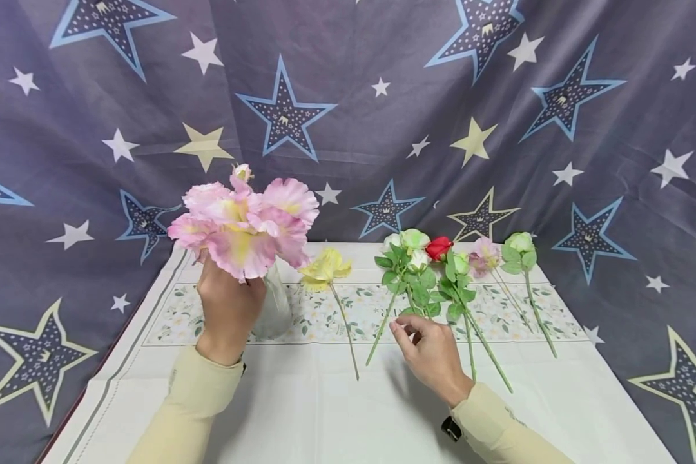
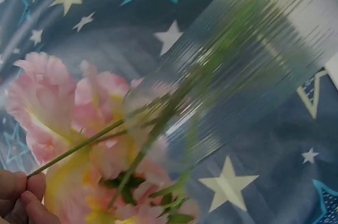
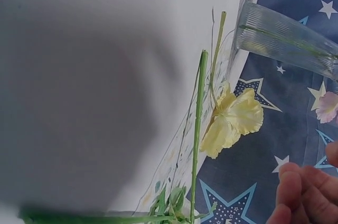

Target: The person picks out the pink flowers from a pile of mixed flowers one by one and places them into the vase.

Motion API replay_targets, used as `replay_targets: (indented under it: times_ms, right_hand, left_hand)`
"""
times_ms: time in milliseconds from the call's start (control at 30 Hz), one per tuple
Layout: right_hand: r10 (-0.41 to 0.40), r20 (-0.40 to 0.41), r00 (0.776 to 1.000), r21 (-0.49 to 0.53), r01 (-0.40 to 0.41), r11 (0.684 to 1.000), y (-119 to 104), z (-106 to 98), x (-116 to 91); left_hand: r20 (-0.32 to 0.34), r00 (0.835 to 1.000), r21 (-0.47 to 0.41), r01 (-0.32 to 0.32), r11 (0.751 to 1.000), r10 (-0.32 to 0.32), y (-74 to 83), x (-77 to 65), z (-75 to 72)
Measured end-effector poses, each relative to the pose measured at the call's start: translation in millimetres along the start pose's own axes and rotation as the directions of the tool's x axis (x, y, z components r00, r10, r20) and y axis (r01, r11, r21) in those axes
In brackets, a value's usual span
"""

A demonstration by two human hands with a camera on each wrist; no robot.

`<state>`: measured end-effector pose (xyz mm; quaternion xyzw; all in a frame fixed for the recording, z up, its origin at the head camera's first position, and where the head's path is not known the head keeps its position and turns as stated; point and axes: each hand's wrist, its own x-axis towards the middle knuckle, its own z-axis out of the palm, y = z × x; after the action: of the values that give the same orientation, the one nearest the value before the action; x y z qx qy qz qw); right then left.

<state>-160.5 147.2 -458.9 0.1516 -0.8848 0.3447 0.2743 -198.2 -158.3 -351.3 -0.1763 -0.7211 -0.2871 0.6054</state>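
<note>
My left hand (image 1: 229,312) is up beneath the big ruffled pink flowers (image 1: 249,225), beside the clear ribbed glass vase (image 1: 275,312). Its fingertips pinch a thin flower stem (image 2: 79,149) in the left wrist view, and that stem runs into the vase mouth with others. Part of the vase is hidden behind the hand and petals. Over the table's middle, my right hand (image 1: 432,354) hovers with loosely bent fingers and nothing in them. Closest to it are green stems of white roses (image 1: 419,259). A yellow flower (image 1: 326,267) lies between the hands.
On the right lie a red rose (image 1: 439,248), a smaller pink flower (image 1: 485,254) and a pale green rose (image 1: 521,242). A white tablecloth (image 1: 301,412) with a floral band covers the table. Behind it hangs a dark star-patterned curtain (image 1: 348,142).
</note>
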Motion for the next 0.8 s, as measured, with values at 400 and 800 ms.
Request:
replay_targets:
  times_ms: [400, 800]
  right_hand:
    - [0.007, -0.003, 1.0, -0.001, -0.007, 1.0, 3.9, 1.4, -2.3]
    - [0.004, -0.002, 1.0, -0.006, -0.004, 1.0, 5.6, 1.0, -2.3]
  left_hand:
    - [0.102, 0.993, 0.029, 0.048, 0.998, -0.05, -8.3, -7.3, 6.8]
    - [0.107, 0.981, -0.031, 0.169, 0.985, -0.165, -19.6, -5.7, 9.1]
